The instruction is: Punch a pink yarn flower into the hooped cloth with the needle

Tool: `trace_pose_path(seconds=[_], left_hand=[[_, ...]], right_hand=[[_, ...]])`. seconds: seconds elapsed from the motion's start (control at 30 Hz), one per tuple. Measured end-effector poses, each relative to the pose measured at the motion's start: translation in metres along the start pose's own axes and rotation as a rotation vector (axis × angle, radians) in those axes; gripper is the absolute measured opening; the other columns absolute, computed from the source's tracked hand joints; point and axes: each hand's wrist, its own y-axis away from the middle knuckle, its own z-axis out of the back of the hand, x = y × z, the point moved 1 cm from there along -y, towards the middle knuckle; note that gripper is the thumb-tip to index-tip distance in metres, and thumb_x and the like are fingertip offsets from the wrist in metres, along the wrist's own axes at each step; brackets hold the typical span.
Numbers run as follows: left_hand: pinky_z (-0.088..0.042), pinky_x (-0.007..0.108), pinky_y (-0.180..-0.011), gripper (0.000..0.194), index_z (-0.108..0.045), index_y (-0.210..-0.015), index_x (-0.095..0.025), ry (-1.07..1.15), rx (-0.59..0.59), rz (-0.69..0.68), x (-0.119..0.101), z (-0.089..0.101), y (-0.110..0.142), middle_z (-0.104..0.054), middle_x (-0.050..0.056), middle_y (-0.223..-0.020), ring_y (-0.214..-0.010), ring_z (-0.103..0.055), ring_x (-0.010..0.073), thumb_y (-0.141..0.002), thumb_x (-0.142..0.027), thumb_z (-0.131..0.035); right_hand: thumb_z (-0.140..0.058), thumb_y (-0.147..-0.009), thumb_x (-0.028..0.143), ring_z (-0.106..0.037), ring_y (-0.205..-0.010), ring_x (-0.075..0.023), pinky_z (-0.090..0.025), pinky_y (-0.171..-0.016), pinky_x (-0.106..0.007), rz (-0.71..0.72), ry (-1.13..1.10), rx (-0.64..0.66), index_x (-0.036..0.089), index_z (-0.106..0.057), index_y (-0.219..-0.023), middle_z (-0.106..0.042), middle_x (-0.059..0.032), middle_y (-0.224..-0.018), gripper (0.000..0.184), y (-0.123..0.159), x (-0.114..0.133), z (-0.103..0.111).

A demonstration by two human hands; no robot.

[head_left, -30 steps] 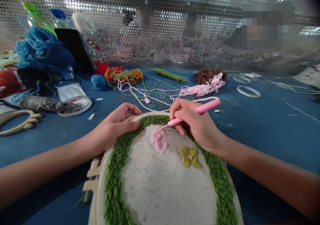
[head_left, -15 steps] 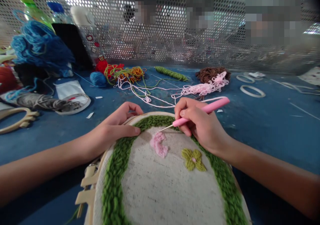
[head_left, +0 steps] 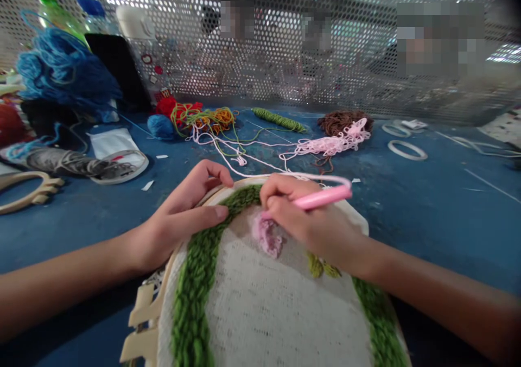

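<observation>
Pinching the pink punch needle (head_left: 321, 197) between thumb and fingers, my right hand (head_left: 313, 220) has dropped over the pink loops (head_left: 266, 238), hiding the tip, while my left hand (head_left: 183, 209) curls over the wooden embroidery hoop (head_left: 138, 323) lying before me on the blue table (head_left: 448, 220).

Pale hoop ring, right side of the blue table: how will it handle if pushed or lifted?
The pale hoop ring is probably light and fairly stiff, being a thin closed band. Lying flat on the blue table, it would likely slide rather than roll. Stood on edge, it might roll or tip.
</observation>
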Motion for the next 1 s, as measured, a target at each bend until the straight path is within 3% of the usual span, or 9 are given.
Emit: trace_pose_path(seconds=[0.1,0.23,0.6,0.8,1.0], left_hand=[[-0.047,0.019,-0.053,0.023,-0.047,-0.100,-0.028,0.023,0.043,0.016,0.001,0.002,-0.002,-0.057,-0.003,-0.092,-0.067,-0.057,0.0121,-0.083,-0.020,-0.060],[-0.047,0.019,-0.052,0.022,-0.047,-0.098,-0.026,0.054,0.040,0.026,0.002,0.003,-0.004,-0.056,-0.003,-0.088,-0.065,-0.056,0.0123,-0.082,-0.018,-0.060],[-0.046,0.021,-0.052,0.023,-0.047,-0.095,-0.027,0.067,0.003,0.076,0.000,0.002,-0.003,-0.055,-0.002,-0.090,-0.068,-0.056,0.0147,-0.079,-0.018,-0.060],[-0.045,0.021,-0.054,0.021,-0.048,-0.095,-0.027,0.019,0.009,0.044,0.001,0.003,-0.003,-0.055,-0.003,-0.091,-0.069,-0.055,0.0138,-0.080,-0.021,-0.060],[-0.042,0.021,-0.055,0.019,-0.050,-0.095,-0.026,-0.105,-0.009,-0.057,0.003,0.006,-0.002,-0.057,-0.002,-0.085,-0.068,-0.052,0.0135,-0.081,-0.027,-0.063]], right_hand=[[-0.044,-0.083,0.016,-0.031,-0.039,-0.0077,-0.023,-0.041,-0.023,-0.042,-0.254,-0.169,0.019,-0.053,-0.064,-0.039,0.0069,-0.042,0.021,-0.001,-0.015,0.007],[-0.043,-0.080,0.015,-0.025,-0.035,-0.0075,-0.017,-0.038,-0.024,-0.043,-0.493,-0.220,0.019,-0.054,-0.063,-0.035,0.0072,-0.038,0.021,-0.002,-0.023,0.010],[-0.042,-0.079,0.015,-0.023,-0.035,-0.0076,-0.018,-0.040,-0.024,-0.072,-0.615,-0.256,0.020,-0.054,-0.064,-0.035,0.0073,-0.037,0.020,-0.003,-0.024,0.011],[-0.043,-0.083,0.015,-0.029,-0.038,-0.0076,-0.019,-0.039,-0.024,-0.055,-0.395,-0.137,0.020,-0.054,-0.066,-0.039,0.0069,-0.041,0.021,0.001,-0.019,0.007],[-0.052,-0.083,0.017,-0.045,-0.053,-0.0089,-0.031,-0.047,-0.022,-0.017,0.037,0.186,0.020,-0.051,-0.072,-0.053,0.0042,-0.060,0.011,0.001,0.003,-0.010]])
